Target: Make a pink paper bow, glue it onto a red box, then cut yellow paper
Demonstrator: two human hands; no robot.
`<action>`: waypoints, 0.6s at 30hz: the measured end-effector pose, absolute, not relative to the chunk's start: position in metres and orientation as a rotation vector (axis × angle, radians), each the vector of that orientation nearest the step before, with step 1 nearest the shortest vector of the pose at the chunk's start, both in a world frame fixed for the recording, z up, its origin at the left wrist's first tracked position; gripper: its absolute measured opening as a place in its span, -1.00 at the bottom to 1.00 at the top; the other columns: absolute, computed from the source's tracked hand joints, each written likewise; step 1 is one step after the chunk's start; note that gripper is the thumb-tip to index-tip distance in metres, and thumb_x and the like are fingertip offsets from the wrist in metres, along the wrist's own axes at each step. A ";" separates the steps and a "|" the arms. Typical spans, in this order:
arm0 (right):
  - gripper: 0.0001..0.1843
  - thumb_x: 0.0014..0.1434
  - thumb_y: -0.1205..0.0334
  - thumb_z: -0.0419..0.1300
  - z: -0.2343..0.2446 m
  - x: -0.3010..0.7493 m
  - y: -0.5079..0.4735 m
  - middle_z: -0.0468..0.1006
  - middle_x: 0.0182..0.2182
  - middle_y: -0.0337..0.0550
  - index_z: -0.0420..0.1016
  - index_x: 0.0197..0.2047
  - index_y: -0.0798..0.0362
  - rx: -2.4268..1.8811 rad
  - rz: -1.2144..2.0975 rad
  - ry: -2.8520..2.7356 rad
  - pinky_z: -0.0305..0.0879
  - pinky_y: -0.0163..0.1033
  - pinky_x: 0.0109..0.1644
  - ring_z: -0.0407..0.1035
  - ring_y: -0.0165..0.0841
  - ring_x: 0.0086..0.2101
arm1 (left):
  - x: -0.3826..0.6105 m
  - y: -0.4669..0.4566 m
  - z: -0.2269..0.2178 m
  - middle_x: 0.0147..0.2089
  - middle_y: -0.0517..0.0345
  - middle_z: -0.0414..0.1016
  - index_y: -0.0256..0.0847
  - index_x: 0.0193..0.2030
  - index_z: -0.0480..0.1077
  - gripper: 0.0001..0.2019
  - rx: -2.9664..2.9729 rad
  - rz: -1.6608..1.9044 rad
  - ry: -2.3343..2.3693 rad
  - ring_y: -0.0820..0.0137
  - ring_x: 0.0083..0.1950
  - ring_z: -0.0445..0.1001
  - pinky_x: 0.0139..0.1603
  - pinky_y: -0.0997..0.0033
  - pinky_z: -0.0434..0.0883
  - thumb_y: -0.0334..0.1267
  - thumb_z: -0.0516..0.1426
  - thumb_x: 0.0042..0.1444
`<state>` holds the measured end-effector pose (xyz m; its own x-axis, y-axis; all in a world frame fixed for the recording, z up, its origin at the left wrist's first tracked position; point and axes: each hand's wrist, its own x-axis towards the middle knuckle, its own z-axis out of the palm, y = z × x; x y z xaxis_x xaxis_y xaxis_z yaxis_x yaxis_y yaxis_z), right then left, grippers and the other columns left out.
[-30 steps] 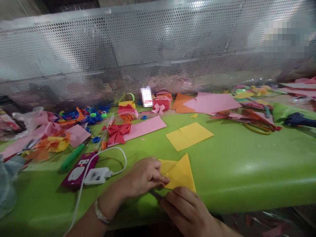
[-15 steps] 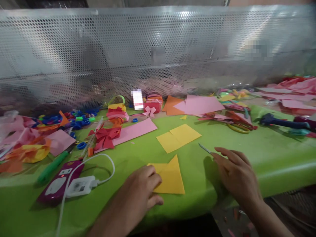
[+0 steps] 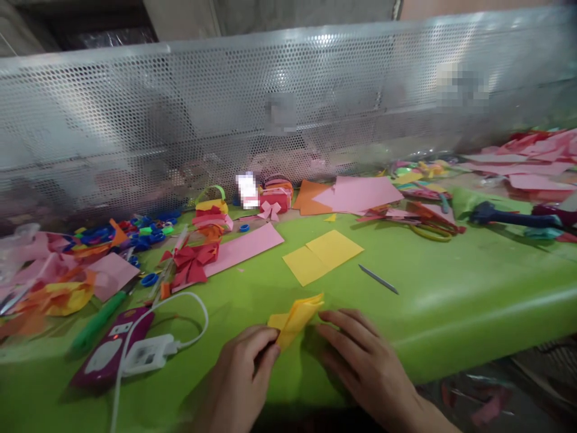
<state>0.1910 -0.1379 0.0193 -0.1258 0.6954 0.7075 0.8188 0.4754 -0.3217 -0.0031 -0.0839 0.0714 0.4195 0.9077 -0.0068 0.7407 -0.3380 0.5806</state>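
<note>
Pinched between the thumb and fingers of my left hand (image 3: 246,364) is a folded piece of yellow paper (image 3: 300,313), lifted at a tilt off the green table. My right hand (image 3: 360,349) is just to the right of that paper, its fingers apart and holding nothing. Beyond both hands lies a flat yellow sheet (image 3: 322,255) with a slit in its edge. A thin grey blade-like stick (image 3: 378,279) rests on the table, to the right of this sheet.
A purple power strip (image 3: 106,355) with a white charger (image 3: 148,355) and cable stands at the left. Paper bows, pink sheets (image 3: 367,193) and blue rings (image 3: 149,279) line the back. Yellow-handled scissors (image 3: 430,233) lie at the right, before a perforated metal panel (image 3: 216,114).
My right hand has let go of the grey stick, now lying on the table, and moved left toward the paper. My left hand has picked up the yellow paper, which was flat.
</note>
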 end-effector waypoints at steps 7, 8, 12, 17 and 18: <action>-0.92 0.07 0.26 0.22 0.039 0.193 -0.107 0.50 -0.48 -0.18 0.45 -0.33 0.06 -1.368 0.165 -1.741 0.30 -0.28 -0.38 0.35 -0.34 -0.43 | -0.005 -0.085 0.071 -0.32 0.07 0.53 -0.17 -0.36 0.47 -0.80 1.994 0.718 1.411 0.29 -0.26 0.49 -0.24 0.41 0.38 -0.16 0.06 0.02; -0.91 0.08 0.28 0.20 0.042 0.193 -0.105 0.43 -0.58 -0.25 0.41 -0.45 0.06 -1.400 0.285 -1.749 0.22 -0.33 -0.46 0.29 -0.41 -0.52 | -0.006 -0.085 0.071 -0.33 0.07 0.53 -0.18 -0.35 0.46 -0.78 1.927 0.745 1.419 0.29 -0.26 0.49 -0.26 0.41 0.39 -0.12 0.07 0.01; -0.67 0.13 0.19 0.08 0.046 0.197 -0.107 0.27 -0.68 -0.33 0.23 -0.63 0.06 -1.489 0.671 -1.620 0.05 -0.39 -0.55 0.16 -0.48 -0.60 | -0.009 -0.079 0.067 -0.43 0.12 0.50 -0.21 -0.31 0.45 -0.69 1.653 0.773 1.415 0.32 -0.39 0.46 -0.38 0.43 0.39 -0.01 0.09 -0.03; -0.66 0.03 -0.02 0.07 0.046 0.259 -0.091 0.35 -0.65 -0.26 0.29 -0.59 0.05 -1.612 0.831 -1.363 0.13 -0.35 -0.52 0.23 -0.42 -0.59 | -0.008 -0.075 0.060 -0.47 0.15 0.46 -0.24 -0.31 0.45 -0.67 1.583 0.820 1.454 0.36 -0.45 0.40 -0.40 0.42 0.36 0.00 0.09 -0.05; -0.67 0.01 -0.03 0.07 0.047 0.279 -0.085 0.38 -0.65 -0.22 0.33 -0.58 0.06 -1.693 0.749 -1.325 0.15 -0.32 -0.51 0.24 -0.40 -0.60 | -0.007 -0.075 0.060 -0.47 0.15 0.45 -0.24 -0.30 0.45 -0.66 1.581 0.818 1.454 0.36 -0.45 0.40 -0.40 0.42 0.36 0.00 0.09 -0.05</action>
